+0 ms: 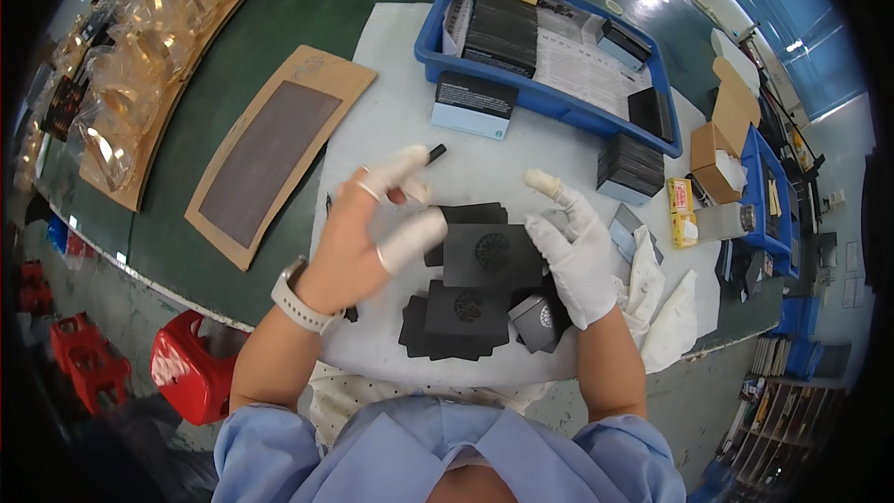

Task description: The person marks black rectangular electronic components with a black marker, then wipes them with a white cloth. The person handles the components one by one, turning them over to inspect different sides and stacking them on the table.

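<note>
My left hand (358,251), with white finger cots on thumb and fingers, is raised left of the black cards and smeared by motion. Its thumb points right, and its other fingers curl around a short black stick (436,154), mostly hidden. My right hand (575,256) wears a white glove with a finger cot. Its fingers are apart, and its thumb lies at the upper right corner of a black card (466,265) with a round emblem. Whether it grips that card I cannot tell. Below lies a fanned pile of black cards (452,340), with a small grey-black box (537,323) to its right.
A blue tray (549,98) holds black card stacks. A black and pale-blue box (473,104) stands before it; another stack (629,168) is at right. White cloths (666,307), a clear bottle (726,222) and an open carton (717,163) lie rightward. A brown board (270,163) lies left.
</note>
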Demonstrator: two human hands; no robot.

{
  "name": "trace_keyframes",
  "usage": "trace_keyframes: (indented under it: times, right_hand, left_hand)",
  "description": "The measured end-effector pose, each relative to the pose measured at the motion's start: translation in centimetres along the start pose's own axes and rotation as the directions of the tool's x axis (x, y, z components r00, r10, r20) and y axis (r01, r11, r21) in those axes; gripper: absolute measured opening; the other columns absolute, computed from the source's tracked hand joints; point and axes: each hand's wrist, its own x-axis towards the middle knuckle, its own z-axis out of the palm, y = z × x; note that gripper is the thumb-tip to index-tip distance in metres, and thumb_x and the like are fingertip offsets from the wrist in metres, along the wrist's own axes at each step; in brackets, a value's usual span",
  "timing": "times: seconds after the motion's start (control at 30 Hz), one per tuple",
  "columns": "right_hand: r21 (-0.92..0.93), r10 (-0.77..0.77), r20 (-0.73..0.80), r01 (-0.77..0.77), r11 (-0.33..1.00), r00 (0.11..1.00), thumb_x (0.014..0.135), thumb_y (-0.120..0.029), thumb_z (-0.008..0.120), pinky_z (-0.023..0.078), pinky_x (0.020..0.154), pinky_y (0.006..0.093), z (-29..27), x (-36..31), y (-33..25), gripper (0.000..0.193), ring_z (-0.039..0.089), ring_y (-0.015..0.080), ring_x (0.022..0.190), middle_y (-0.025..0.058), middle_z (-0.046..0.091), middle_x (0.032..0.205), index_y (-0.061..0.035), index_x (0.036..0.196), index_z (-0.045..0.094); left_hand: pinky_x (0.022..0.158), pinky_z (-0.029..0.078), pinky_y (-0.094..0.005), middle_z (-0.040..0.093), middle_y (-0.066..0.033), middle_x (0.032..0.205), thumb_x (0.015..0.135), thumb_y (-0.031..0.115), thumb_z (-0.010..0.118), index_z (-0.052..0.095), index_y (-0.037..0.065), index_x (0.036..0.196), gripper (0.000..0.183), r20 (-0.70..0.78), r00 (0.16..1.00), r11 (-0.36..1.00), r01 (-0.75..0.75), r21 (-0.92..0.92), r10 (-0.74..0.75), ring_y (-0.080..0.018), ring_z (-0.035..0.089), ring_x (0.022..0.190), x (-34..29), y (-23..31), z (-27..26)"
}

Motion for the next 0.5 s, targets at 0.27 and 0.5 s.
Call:
trace_keyframes:
  times: [0.27, 0.5]
  right_hand:
    - [0.01, -0.009, 0.017, 0.009, 1.0, 1.0, 0.092, 0.001, 0.055, 0.049, 0.09, 0.0251, -0.2, 0.1, 0.4, 0.041, 0.06, 0.0113, 0.103, 0.0089, 0.055, 0.128, 0.0013, 0.132, 0.046]
    - [-0.079, -0.048, 0.01, 0.049, 0.996, 0.999, 0.091, -0.001, 0.056, 0.049, 0.091, 0.0253, -0.4, 0.2, 0.4, 0.042, 0.06, 0.0118, 0.104, 0.0093, 0.053, 0.132, 0.0018, 0.132, 0.047]
  left_hand:
    - [0.082, 0.044, -0.0314, 0.063, -0.0084, 0.093, 0.083, 0.006, 0.063, 0.063, 0.001, 0.116, 0.033, -0.132, 0.983, 0.981, 0.144, 0.132, -0.126, -0.0196, 0.057, 0.088, 0.8, -1.0, -0.8]
    - [0.085, 0.039, -0.0334, 0.064, -0.0086, 0.097, 0.08, 0.008, 0.068, 0.065, 0.005, 0.112, 0.033, 0.184, 0.974, 0.877, 0.028, 0.48, -0.132, -0.0217, 0.056, 0.09, 0.6, 0.2, -1.5]
